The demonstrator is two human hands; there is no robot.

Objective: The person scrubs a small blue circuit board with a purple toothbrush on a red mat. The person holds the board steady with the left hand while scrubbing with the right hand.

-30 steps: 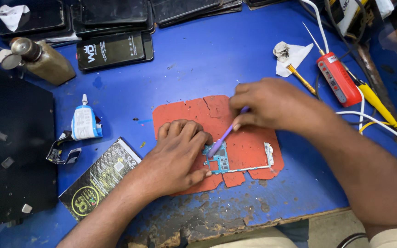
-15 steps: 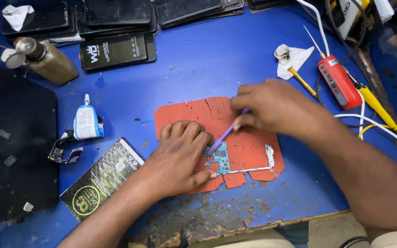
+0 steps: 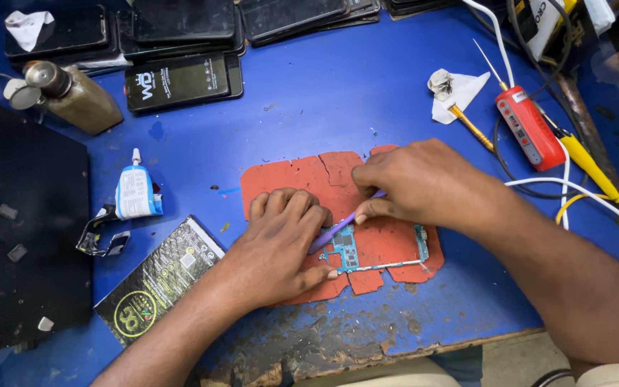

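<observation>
A small blue-green circuit board (image 3: 356,252) lies on a cracked red mat (image 3: 302,175) on the blue table. My left hand (image 3: 277,244) rests flat on the mat, its fingers pressing down on the board's left end. My right hand (image 3: 417,183) grips a thin purple tool (image 3: 334,229), whose tip touches the board near my left fingertips. A narrow strip of the board reaches right to a small end piece (image 3: 420,242).
A glue tube (image 3: 136,192) and a black packet (image 3: 159,279) lie to the left, beside a black box (image 3: 26,229). Dark phones (image 3: 180,79) and a bottle (image 3: 73,97) sit at the back. A red tester (image 3: 528,129), yellow-handled tools and white cables (image 3: 574,190) are on the right. The table's front edge (image 3: 367,351) is chipped.
Both hands stay on the board and mat. The purple tool shifts only slightly over the board.
</observation>
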